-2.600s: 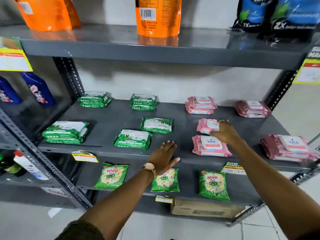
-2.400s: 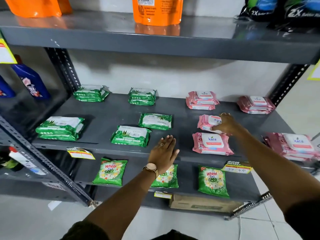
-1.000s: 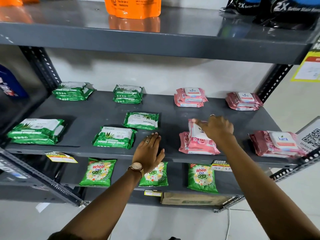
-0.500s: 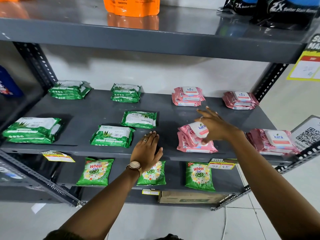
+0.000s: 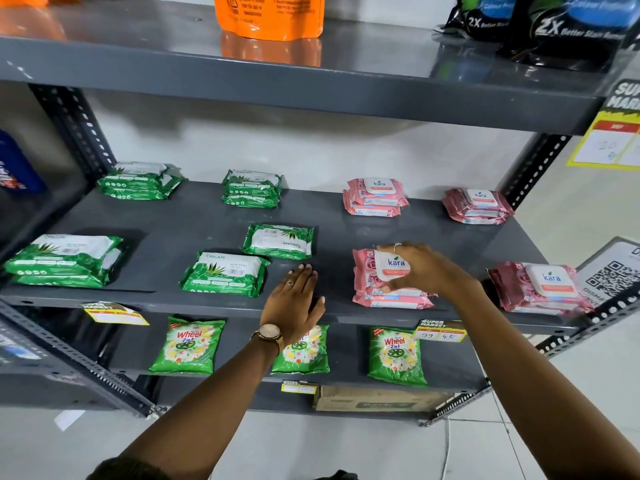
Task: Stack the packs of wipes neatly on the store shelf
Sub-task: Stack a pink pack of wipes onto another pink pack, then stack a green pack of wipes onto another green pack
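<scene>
My right hand [image 5: 427, 270] grips a pink Kara pack of wipes [image 5: 367, 270], which lies flat on another pink pack [image 5: 391, 301] near the front of the grey shelf [image 5: 194, 220]. My left hand [image 5: 294, 303] rests flat on the shelf's front edge, fingers apart, holding nothing. Other pink stacks sit at the back [image 5: 375, 197], back right [image 5: 478, 206] and front right [image 5: 540, 287]. Two single green packs [image 5: 225, 273] [image 5: 278, 240] lie left of my left hand. Green stacks stand at the front left [image 5: 64, 259] and along the back [image 5: 140, 181] [image 5: 251, 188].
The shelf above carries an orange pouch [image 5: 270, 15] and dark detergent bags [image 5: 554, 26]. Below hang green Wheel packets [image 5: 188, 346] and lies a cardboard box [image 5: 377, 398]. A blue bottle [image 5: 14, 164] stands at the left, a QR sign [image 5: 613, 275] at the right.
My right hand lifted the single pink pack from the shelf's middle, carried it forward and laid it flat on the front pink pack. My left hand stayed on the shelf edge.
</scene>
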Available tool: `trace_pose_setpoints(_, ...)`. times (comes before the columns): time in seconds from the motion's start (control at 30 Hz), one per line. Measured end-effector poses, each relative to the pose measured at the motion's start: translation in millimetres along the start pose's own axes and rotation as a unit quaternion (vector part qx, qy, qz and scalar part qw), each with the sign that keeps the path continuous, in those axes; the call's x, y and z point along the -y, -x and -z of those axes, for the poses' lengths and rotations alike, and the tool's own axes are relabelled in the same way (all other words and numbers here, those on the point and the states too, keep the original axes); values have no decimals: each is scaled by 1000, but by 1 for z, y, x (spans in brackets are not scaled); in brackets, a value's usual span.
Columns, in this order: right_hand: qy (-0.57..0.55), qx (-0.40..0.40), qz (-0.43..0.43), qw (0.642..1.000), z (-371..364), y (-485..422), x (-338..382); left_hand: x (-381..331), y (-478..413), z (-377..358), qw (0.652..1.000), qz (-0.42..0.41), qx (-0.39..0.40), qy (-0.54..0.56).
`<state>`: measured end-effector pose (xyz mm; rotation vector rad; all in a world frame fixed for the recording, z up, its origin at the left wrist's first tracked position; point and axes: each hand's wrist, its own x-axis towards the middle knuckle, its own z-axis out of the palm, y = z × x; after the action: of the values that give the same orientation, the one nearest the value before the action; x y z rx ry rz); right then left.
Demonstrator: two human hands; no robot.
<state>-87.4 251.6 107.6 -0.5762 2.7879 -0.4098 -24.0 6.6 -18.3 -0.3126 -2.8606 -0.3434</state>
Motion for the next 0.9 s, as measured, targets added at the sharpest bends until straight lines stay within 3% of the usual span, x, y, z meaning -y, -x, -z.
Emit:
trace_pose_setpoints(0.33, 1, 11, -19, 1000, 4, 2, 11, 7, 4, 10, 998, -7, 40, 57)
trace_pose_setpoints(0.5, -21, -21, 49, 998, 0, -26, 50, 43, 22, 57, 996, -40, -65, 41)
trace_pose_setpoints(0.6, 10, -10, 93, 996, -17, -63, 83, 93, 34, 85, 990, 28, -120, 64)
trace_pose_setpoints(0.73, 64, 21, 100, 993, -43, -111, 120, 164, 49, 98, 971, 168, -129, 109)
trace_pose_setpoints(0.9, 83, 64, 75, 992, -62, -150, 140, 219, 52, 84, 968, 232, -5, 98)
